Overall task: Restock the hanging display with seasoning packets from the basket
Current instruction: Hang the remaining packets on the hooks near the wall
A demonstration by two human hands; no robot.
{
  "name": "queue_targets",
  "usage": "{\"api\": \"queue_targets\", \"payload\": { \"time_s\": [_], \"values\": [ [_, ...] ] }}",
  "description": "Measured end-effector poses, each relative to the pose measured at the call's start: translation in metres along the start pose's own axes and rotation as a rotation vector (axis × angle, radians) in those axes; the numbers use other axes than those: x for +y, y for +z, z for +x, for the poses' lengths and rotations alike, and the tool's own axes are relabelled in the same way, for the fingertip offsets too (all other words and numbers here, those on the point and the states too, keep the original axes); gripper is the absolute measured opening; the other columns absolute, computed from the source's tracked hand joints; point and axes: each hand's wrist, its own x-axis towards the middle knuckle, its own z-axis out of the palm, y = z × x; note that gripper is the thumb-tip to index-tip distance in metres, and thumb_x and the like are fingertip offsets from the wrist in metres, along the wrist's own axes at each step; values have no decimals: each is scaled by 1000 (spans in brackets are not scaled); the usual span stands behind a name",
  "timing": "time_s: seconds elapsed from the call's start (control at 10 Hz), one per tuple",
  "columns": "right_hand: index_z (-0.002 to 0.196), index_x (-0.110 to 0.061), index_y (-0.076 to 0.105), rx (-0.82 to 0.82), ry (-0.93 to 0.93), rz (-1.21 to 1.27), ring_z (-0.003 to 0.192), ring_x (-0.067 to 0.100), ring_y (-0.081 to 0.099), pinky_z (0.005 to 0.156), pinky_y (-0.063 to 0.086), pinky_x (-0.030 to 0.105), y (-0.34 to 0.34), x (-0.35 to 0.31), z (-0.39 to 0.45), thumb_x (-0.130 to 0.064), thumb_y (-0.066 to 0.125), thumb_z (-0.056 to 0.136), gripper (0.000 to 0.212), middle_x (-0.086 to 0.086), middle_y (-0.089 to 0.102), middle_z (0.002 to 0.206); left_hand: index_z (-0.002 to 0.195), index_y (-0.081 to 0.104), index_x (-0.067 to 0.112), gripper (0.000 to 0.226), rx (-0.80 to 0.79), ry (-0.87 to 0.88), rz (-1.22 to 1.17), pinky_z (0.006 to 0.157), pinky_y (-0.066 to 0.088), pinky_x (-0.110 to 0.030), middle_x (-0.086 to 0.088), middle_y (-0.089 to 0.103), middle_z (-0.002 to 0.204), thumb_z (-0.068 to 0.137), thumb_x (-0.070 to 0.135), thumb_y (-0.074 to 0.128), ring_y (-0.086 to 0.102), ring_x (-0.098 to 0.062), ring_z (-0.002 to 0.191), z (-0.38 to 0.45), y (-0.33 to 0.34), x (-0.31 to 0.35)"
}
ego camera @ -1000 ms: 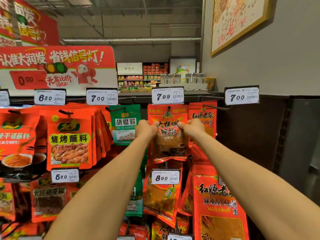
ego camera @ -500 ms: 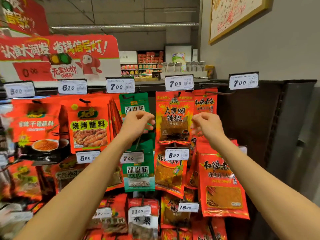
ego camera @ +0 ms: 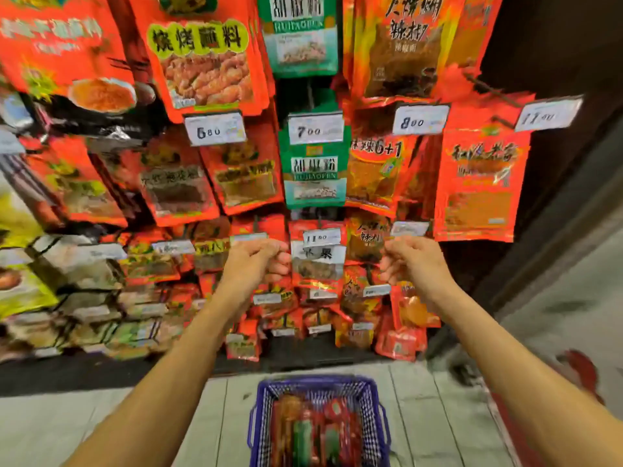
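Both of my hands were raised in front of the hanging display [ego camera: 337, 183], and neither held a packet. My left hand [ego camera: 254, 264] had its fingers loosely curled around nothing, knuckles facing a red packet on the lower pegs. My right hand [ego camera: 413, 262] mirrored it just to the right, fingers also loosely curled and empty. Between them hung a small packet [ego camera: 317, 264] under a white price tag [ego camera: 322, 236]; I could not tell whether either hand touched it, since the picture was smeared with motion.

From the single head view, both forearms stretched forward and slightly upward from the bottom corners, wrists roughly level, hands well apart from each other. Below them, on the pale floor, sat the blue basket [ego camera: 261, 392], and in it stood the seasoning packets [ego camera: 313, 433], red ones and a couple of green, upright and packed close.

My judgement was that the next job was to lower one hand to the basket for a fresh packet. Doing that well meant choosing one whose colour and label matched a peg's stock, gripping it near its top edge so the hang hole stayed free, then sliding that hole onto the peg behind its price tag, without knocking neighbouring packets loose
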Motion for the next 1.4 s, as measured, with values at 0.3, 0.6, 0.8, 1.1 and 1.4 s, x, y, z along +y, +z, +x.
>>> {"api": "queue_targets", "payload": {
  "time_s": [0.3, 0.6, 0.8, 1.1, 1.4],
  "values": [
    [71, -10, 63, -61, 477, -216, 39, 17, 58, 40, 43, 21, 62, 260, -3, -4, 56, 96, 27, 4, 64, 51, 87, 71, 18, 17, 138, -601, 43, 51, 51, -20, 1, 72, 72, 98, 17, 57, 63, -9, 55, -18, -18, -268],
    [66, -14, 58, -55, 797, -511, 58, 24, 60, 61, 53, 37, 65, 566, -27, -15, 65, 97, 32, 9, 61, 61, 77, 51, 9, 15, 104, -1101, -27, 51, 49, -21, -5, 60, 59, 87, 1, 58, 58, -16, 49, -36, -25, -549],
    [86, -10, 69, -414, 823, -886, 81, 32, 60, 68, 44, 31, 62, 732, -25, -13, 56, 96, 17, 22, 65, 89, 84, 60, 16, 20, -108, -1116, 260, 93, 58, -45, -4, 63, 87, 102, 14, 54, 64, -25, 90, -28, 2, -697],
    [126, -10, 60, -811, 743, -1065, 108, 35, 63, 90, 54, 40, 142, 896, -17, -38, 73, 89, 48, 17, 65, 120, 80, 70, 19, 26, -279, -962, 667, 55, 42, -23, -3, 64, 77, 98, 13, 51, 55, -21, 69, -31, 1, -838],
    [126, -11, 59, -117, 885, -828, 101, 29, 67, 72, 49, 22, 178, 933, -10, -15, 71, 85, 43, 6, 68, 108, 80, 70, 11, 23, -89, -1032, 404, 71, 48, -35, -18, 72, 87, 96, 12, 54, 59, -26, 75, -28, -2, -853]
  ]
}}
